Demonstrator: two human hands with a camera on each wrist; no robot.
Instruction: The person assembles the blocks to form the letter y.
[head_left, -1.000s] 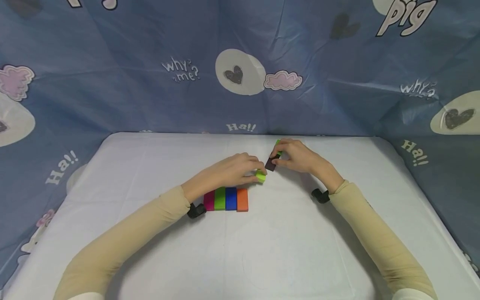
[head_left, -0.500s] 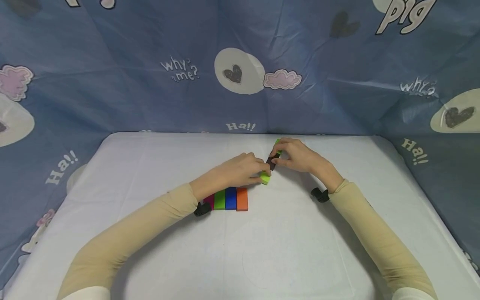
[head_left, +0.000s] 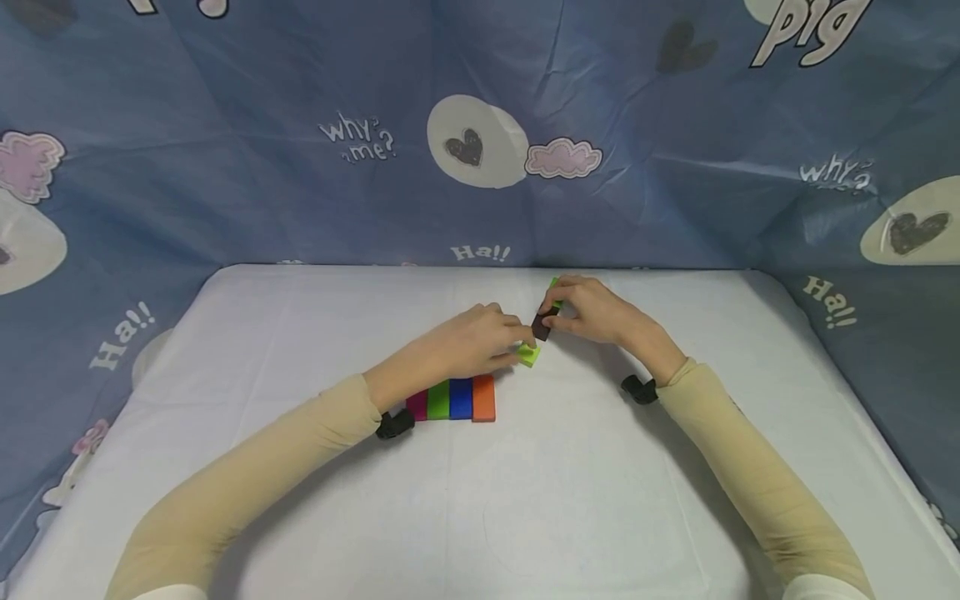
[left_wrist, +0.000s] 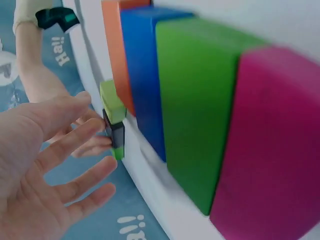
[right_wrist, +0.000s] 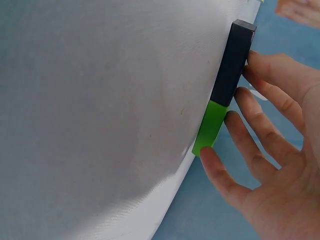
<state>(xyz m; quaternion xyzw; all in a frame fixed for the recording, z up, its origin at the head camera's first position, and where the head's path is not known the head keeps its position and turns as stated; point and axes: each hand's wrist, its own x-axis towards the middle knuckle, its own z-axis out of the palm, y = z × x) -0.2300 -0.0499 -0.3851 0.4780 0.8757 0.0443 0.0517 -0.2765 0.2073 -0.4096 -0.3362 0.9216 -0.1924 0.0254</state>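
My left hand (head_left: 482, 343) hovers by a lime-green block (head_left: 529, 355), thumb and index fingertips right at its edge. In the left wrist view those fingers are spread, and the whole lime block (left_wrist: 113, 102) shows beyond them. Just beyond it a dark block (head_left: 544, 323) and a bright green block (right_wrist: 210, 125) lie end to end in a slanting line. My right hand (head_left: 592, 310) rests its fingertips along these two, thumb at the dark one and little finger at the green one. From the head, its fingers partly hide the green block.
Nearer me, a magenta block (head_left: 417, 405), a green block (head_left: 438, 400), a blue block (head_left: 461, 398) and an orange block (head_left: 483, 398) lie side by side beneath the left forearm. White cloth (head_left: 570, 483) covers the table; a printed blue curtain (head_left: 645, 208) hangs behind.
My left hand brought the lime block rightward toward the dark block, then drew back slightly left. The right hand has hardly moved.
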